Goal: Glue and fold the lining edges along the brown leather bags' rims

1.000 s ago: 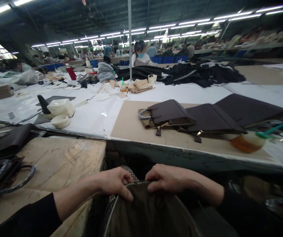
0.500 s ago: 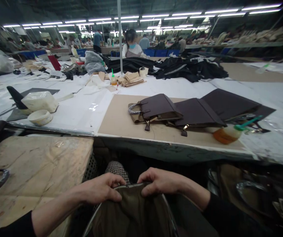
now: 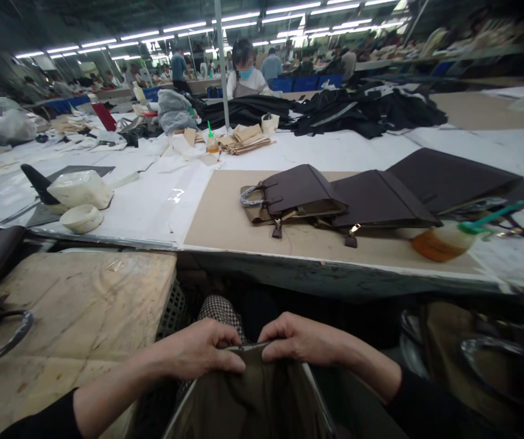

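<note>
An olive-brown fabric piece with a pale edge, looking like a bag lining [image 3: 262, 396], lies over my lap at the bottom centre. My left hand [image 3: 205, 349] pinches its upper edge, thumb on top and fingers behind. Close beside it, my right hand [image 3: 292, 338] grips the same edge, also with the thumb in front. The lower part of the lining runs out of view. Beyond my hands, dark brown handbags [image 3: 305, 186] lie overlapped on a tan board [image 3: 216, 219], one with a plastic-wrapped handle.
A glue bottle [image 3: 445, 242] with a green nozzle stands near the table's right front edge. At left are a white tub [image 3: 81, 218] and a worn tan board [image 3: 83, 305] over a black crate [image 3: 170, 308]. A person [image 3: 246, 79] works across the table, behind black fabric [image 3: 362, 113].
My left hand has slid right along the lining's edge, so the two hands are closer together. The camera view has shifted and tilted slightly.
</note>
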`<state>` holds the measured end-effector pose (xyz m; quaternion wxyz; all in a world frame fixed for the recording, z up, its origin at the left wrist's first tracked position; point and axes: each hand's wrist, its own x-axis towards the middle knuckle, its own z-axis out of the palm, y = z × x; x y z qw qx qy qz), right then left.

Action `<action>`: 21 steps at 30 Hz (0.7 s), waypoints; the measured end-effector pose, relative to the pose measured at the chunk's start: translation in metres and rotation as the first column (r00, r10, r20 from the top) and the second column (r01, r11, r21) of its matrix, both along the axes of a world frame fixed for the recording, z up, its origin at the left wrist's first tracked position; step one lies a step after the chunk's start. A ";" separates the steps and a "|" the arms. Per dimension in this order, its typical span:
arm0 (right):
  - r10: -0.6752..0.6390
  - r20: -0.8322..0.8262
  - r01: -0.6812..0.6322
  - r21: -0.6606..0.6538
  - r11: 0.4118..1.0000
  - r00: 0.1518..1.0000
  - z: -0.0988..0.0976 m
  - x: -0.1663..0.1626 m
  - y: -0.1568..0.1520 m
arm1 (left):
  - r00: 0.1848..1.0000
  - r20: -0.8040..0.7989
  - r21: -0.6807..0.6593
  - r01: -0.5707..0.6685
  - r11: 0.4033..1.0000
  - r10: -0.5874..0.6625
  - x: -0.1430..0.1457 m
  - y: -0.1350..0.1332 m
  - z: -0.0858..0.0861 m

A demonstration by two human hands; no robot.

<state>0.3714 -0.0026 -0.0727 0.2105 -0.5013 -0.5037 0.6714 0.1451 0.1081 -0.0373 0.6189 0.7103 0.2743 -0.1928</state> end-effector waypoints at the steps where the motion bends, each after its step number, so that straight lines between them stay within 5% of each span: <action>1: -0.011 -0.007 0.011 0.010 1.000 1.000 0.000 0.000 -0.002 | 1.000 0.014 0.027 0.016 1.000 -0.017 0.002 -0.001 0.001; 7: -0.006 -0.046 0.011 0.113 0.994 0.999 0.008 -0.001 -0.012 | 0.997 0.039 0.101 0.059 0.993 -0.063 -0.002 -0.008 0.018; 13: 0.011 -0.192 0.017 0.144 0.989 0.981 0.009 -0.035 0.008 | 0.996 -0.080 0.206 0.059 0.977 -0.043 -0.035 -0.005 0.050; 16: 0.035 -0.151 -0.008 0.179 0.984 0.988 -0.002 -0.055 0.018 | 0.993 -0.117 0.353 0.020 0.935 0.023 -0.050 -0.008 0.045; 21: 0.086 -0.070 -0.068 0.229 0.971 0.994 -0.005 -0.065 0.022 | 0.984 0.042 0.407 -0.173 0.897 0.171 -0.058 -0.020 0.021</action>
